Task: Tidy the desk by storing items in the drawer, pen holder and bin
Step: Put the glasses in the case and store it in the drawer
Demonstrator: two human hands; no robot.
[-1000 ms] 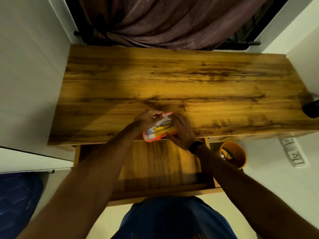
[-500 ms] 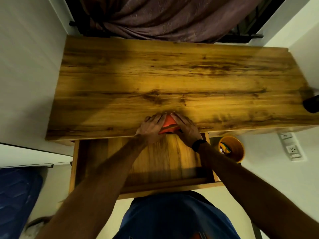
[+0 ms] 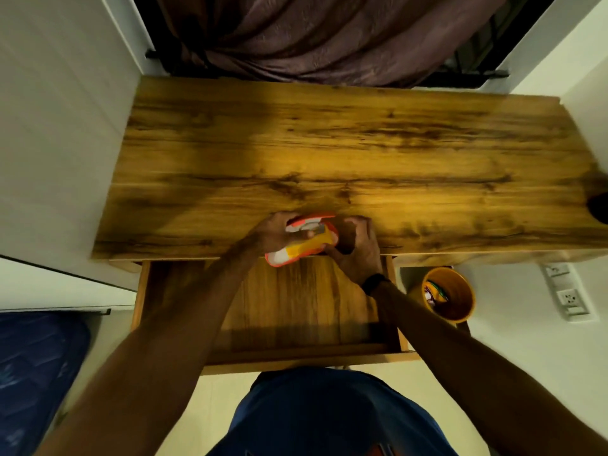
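Orange-rimmed, the packet [image 3: 301, 240] shows its white and yellow face again; half a second ago my fingers hid all but a red corner. My left hand [image 3: 274, 233] and right hand [image 3: 357, 250] both grip it at the desk [image 3: 329, 153] front edge, above the one open drawer [image 3: 296, 301]. It looks like a pouch, though blurred. One yellow bin [image 3: 449, 296] stands right of the drawer.

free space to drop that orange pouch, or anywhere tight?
Drawer floor below both hands is bare to its front wall. Desk top is bare from the curtain forward. Crowded only at the desk's front edge: left hand, right hand, pouch.
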